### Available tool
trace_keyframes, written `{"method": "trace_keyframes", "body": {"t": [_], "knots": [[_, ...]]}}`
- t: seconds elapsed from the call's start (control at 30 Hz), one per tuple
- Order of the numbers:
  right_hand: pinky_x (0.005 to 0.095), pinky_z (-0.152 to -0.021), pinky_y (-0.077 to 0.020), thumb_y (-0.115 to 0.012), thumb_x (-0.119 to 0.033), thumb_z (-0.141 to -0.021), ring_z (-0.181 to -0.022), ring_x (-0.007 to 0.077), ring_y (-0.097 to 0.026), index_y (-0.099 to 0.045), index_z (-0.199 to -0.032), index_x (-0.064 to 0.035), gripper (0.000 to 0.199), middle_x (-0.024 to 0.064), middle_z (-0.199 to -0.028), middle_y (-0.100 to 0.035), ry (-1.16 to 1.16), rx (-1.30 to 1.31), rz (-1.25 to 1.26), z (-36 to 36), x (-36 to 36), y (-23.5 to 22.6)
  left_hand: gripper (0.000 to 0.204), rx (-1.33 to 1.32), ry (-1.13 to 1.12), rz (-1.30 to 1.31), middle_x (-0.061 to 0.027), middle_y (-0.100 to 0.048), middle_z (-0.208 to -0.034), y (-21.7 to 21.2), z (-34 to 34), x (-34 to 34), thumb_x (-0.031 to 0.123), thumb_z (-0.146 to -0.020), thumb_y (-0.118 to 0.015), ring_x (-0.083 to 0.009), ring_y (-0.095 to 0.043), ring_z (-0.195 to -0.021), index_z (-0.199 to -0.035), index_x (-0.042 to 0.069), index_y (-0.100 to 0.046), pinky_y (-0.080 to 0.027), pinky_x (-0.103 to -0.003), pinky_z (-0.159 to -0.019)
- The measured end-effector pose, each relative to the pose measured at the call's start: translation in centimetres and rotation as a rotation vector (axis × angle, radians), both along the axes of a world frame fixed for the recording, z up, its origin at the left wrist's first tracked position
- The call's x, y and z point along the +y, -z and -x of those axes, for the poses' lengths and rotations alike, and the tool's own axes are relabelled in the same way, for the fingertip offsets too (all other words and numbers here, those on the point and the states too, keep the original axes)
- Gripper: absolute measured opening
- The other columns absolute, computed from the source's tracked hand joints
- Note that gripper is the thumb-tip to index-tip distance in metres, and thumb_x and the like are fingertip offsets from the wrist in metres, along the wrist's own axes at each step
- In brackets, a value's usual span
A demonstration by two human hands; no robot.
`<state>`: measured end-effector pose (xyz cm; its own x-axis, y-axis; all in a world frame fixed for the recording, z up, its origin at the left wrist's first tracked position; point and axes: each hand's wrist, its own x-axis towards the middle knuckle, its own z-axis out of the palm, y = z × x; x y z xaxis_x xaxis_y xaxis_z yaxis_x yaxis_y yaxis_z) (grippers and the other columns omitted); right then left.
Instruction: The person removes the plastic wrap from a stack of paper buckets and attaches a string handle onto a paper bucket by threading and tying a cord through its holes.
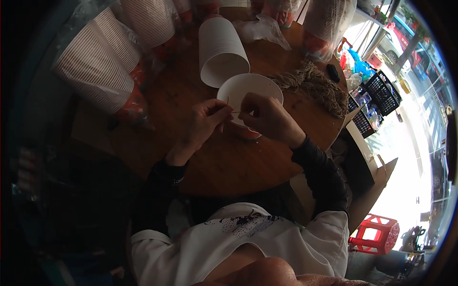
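Note:
My left hand [205,120] is closed in a pinch on a thin tan string [235,112]. A short end of it sticks up above the fingertips. The strand stretches across a small gap to my right hand [273,119], whose fingers are also pinched on it. Just beyond and below both hands stands a white paper tub [250,83], its mouth facing up and a bit of red showing on its near outer side. Behind it a stack of white paper tubs [223,45] lies tilted, open end toward me. At right is a loose heap of tan string [317,88].
Tall plastic-wrapped stacks of paper tubs [98,66] ring the far and left parts of the round wooden table [210,164]. A crumpled clear bag [265,31] and a small black object [333,73] lie there too. Right of the table are a cardboard box [365,152], black crates [381,93] and a red stool [377,233].

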<state>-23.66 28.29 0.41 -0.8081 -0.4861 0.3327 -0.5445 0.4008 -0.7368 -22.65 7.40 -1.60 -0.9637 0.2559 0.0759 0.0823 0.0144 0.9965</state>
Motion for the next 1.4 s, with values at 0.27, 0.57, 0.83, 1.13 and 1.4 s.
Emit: {"method": "trace_keyframes", "body": {"t": [0.27,0.57,0.83,1.13,1.4], "knots": [[0.0329,-0.068,-0.0547,-0.064,-0.007,-0.084,-0.079,0.0212,-0.068,-0.060,-0.101,0.0001,0.019,0.0110,-0.091,-0.066,-0.059,-0.143,-0.051,3.2,2.2,-2.3,0.016,0.014,0.015,-0.023,-0.0052,-0.067,-0.082,0.1,0.3,0.1,0.012,-0.094,-0.062,-0.0060,-0.056,-0.059,-0.102,-0.001,-0.065,-0.045,-0.020,-0.055],[0.0371,-0.078,-0.0519,-0.069,-0.006,-0.082,-0.088,0.0287,-0.064,-0.068,-0.089,-0.0040,0.007,0.0089,-0.099,-0.066,0.071,0.410,-0.047,-0.4,0.7,0.6,0.018,-0.231,-0.034,-0.239,-0.0074,-0.069,-0.086,0.8,0.4,-0.3,0.015,-0.094,-0.062,-0.0085,-0.061,-0.065,-0.104,-0.001,-0.065,-0.050,-0.022,-0.063],[0.0423,-0.075,-0.0523,-0.055,-0.011,-0.088,-0.085,0.0330,-0.067,-0.072,-0.096,-0.0074,0.019,0.0116,-0.088,-0.070,-0.066,0.092,-0.208,1.6,-0.1,2.7,0.018,-0.065,-0.012,-0.215,-0.0060,-0.069,-0.093,1.4,-0.1,0.3,0.015,-0.095,-0.061,-0.0077,-0.062,-0.074,-0.106,0.001,-0.065,-0.052,-0.022,-0.067],[0.0288,-0.074,-0.0536,-0.051,0.013,-0.082,-0.080,0.0177,-0.066,-0.040,-0.144,-0.0109,0.067,0.0092,-0.097,-0.067,-0.181,-0.044,-0.189,1.6,-0.7,2.0,0.016,-0.205,-0.015,-0.390,-0.0049,-0.066,-0.091,1.1,-0.7,0.5,0.015,-0.096,-0.058,-0.0079,-0.060,-0.076,-0.106,0.003,-0.063,-0.047,-0.020,-0.065],[0.0323,-0.074,-0.0529,-0.057,0.000,-0.088,-0.087,0.0211,-0.068,-0.064,-0.119,-0.0052,0.033,0.0131,-0.102,-0.067,-0.131,0.041,0.260,1.8,-2.3,1.4,0.016,-0.333,0.086,-0.399,-0.0036,-0.065,-0.084,1.1,0.0,-0.7,0.016,-0.096,-0.059,-0.0085,-0.058,-0.068,-0.104,0.003,-0.064,-0.046,-0.021,-0.061]]}}
